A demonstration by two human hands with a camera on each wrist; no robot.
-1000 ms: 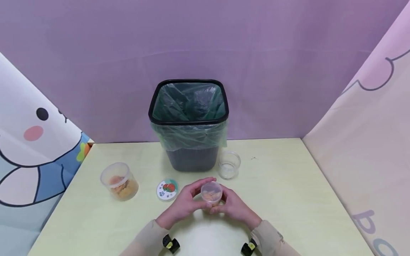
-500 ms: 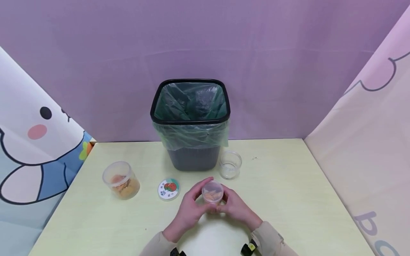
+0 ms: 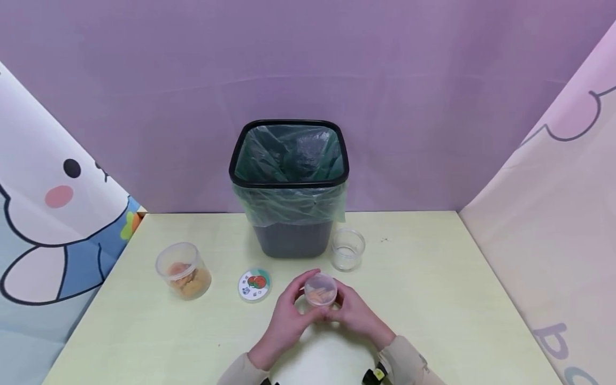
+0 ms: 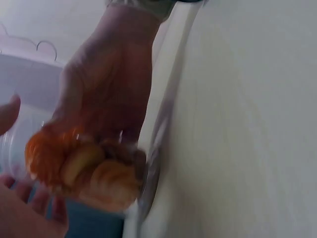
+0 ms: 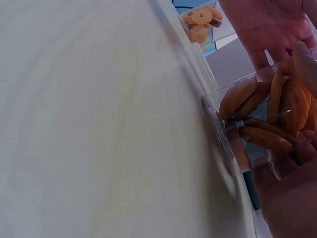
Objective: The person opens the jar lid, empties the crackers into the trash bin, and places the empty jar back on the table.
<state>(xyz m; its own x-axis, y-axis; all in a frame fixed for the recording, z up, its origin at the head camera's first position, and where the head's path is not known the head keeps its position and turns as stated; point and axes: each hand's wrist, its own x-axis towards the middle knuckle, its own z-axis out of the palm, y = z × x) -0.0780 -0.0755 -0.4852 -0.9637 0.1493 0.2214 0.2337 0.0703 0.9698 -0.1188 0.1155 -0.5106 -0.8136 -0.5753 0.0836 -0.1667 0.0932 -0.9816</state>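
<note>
A small see-through plastic jar (image 3: 320, 291) stands on the table near the front middle, holding several orange-brown biscuits (image 5: 292, 104). My left hand (image 3: 287, 318) grips it from the left, thumb in front and fingers reaching round the far side. From the right, my right hand (image 3: 358, 313) grips the same jar, its thumb meeting the left thumb at the front. Through the jar wall in the left wrist view, the orange pieces (image 4: 84, 168) show close to the right palm. Left of the hands lies a round lid (image 3: 254, 285) with a fruit picture, face up.
Behind the hands stands a dark bin (image 3: 293, 238) lined with a green bag (image 3: 289, 206). A clear jar (image 3: 347, 250) sits by its right side. At the left is a larger open jar (image 3: 184, 271) with biscuits inside. A purple cloth (image 3: 409, 133) rises behind the table (image 3: 433, 299).
My left forearm has swung inward to the right, and the left thumb has slid along the jar's front to the right thumb. The right hand keeps its hold. The head view has shifted slightly.
</note>
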